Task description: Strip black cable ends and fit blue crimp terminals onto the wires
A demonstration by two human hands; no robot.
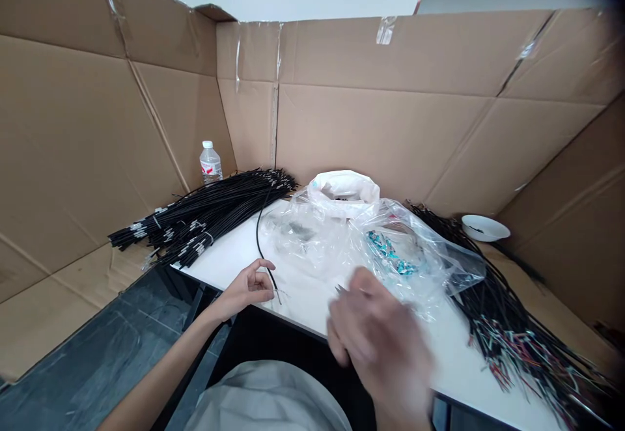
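Note:
My left hand (pixel 254 283) is at the table's front edge, fingers bent and thumb apart from the index finger. Right beside its fingertips runs a thin black cable (pixel 260 245), with fine pale wires at its near end. I cannot see any firm grip on it. My right hand (pixel 375 336), smeared by motion, is raised over the front of the table. Its fingers are closed round a small metal tool (pixel 340 288) with pointed tips; the rest of the tool is hidden. Beyond it, a clear plastic bag (pixel 439 258) holds small teal pieces (pixel 390 252).
Bundled black cables (pixel 219 213) with pale ends lie at left, before a water bottle (pixel 211 163). A white bag (pixel 344 190) with a rolled rim stands at the back. Loose cables (pixel 512 327) with coloured wire ends cover the right, near a white bowl (pixel 485 228). Cardboard walls (pixel 381 125) surround the table.

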